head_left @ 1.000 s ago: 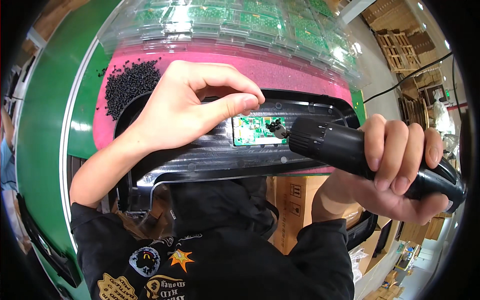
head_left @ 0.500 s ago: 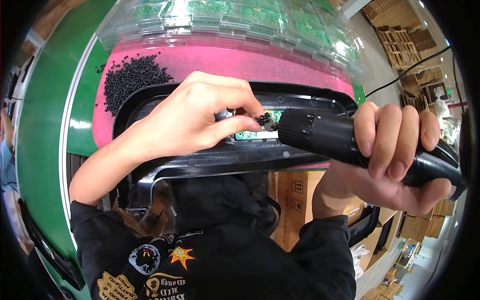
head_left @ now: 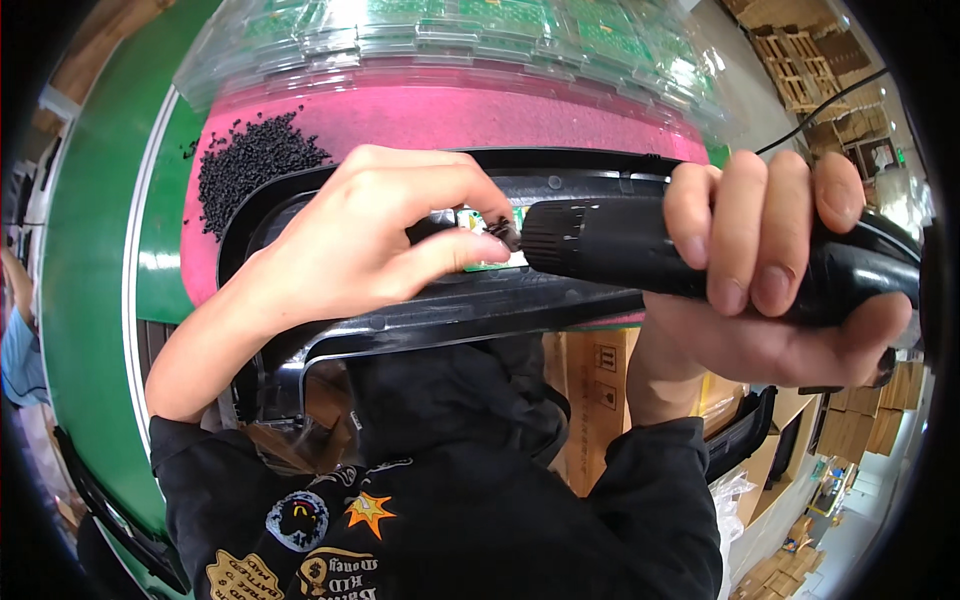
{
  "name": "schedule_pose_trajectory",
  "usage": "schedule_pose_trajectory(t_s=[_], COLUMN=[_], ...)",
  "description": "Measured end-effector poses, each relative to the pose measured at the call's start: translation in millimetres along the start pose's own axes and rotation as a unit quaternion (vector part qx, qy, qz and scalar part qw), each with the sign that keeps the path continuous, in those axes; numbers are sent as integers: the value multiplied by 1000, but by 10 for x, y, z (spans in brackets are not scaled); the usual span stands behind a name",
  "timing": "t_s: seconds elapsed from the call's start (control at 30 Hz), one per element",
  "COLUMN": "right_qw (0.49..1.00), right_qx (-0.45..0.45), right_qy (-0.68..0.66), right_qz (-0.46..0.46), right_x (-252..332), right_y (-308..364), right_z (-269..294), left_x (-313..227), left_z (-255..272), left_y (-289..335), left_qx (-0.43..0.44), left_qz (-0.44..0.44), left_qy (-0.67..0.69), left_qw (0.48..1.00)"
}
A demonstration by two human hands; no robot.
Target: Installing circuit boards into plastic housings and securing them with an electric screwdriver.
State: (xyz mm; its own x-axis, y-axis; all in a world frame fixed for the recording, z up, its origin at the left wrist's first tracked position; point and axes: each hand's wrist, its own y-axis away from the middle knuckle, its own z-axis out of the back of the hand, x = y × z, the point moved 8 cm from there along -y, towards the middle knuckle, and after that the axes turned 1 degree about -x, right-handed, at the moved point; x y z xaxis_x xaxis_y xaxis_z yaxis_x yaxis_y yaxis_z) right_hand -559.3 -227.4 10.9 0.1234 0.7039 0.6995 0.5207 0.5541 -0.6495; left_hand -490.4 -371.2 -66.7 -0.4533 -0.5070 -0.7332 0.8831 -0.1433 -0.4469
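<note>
My right hand (head_left: 765, 240) is wrapped round a black electric screwdriver (head_left: 610, 240), held nearly level with its tip toward the left. Just in front of that tip, my left hand (head_left: 385, 225) pinches small black screws (head_left: 506, 234) between thumb and index finger. Whether the tip touches a screw is hidden by the fingers and motion blur. Both hands are over a long black plastic housing (head_left: 450, 318). Beneath the fingertips a green circuit board (head_left: 485, 267) shows in part inside the housing.
A heap of black screws (head_left: 255, 165) lies on the pink mat (head_left: 400, 115), left of the housing. Stacked clear plastic trays (head_left: 440, 50) with green boards stand along the far side. A cardboard box (head_left: 597, 400) sits below the near edge, and a black cable (head_left: 825, 108) hangs at right.
The screwdriver has moved left and slightly up, its tip now close against the screws in my left fingers. The left hand keeps its pinch. The whole view has shifted slightly.
</note>
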Motion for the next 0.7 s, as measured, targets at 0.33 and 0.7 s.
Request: schedule_pose_trajectory(t_s=[0.33, 0.7], right_qw=[998, 987], right_qx=[-57, -57], right_qy=[-8, 106], right_qz=[-6, -107], right_x=[-7, -398], right_y=[-1, -92], right_z=[117, 491], left_x=[-95, 121], left_z=[232, -116], left_y=[13, 98], left_qx=[-80, 111], left_qz=[-34, 31], left_qy=[-126, -95], left_qw=[988, 989])
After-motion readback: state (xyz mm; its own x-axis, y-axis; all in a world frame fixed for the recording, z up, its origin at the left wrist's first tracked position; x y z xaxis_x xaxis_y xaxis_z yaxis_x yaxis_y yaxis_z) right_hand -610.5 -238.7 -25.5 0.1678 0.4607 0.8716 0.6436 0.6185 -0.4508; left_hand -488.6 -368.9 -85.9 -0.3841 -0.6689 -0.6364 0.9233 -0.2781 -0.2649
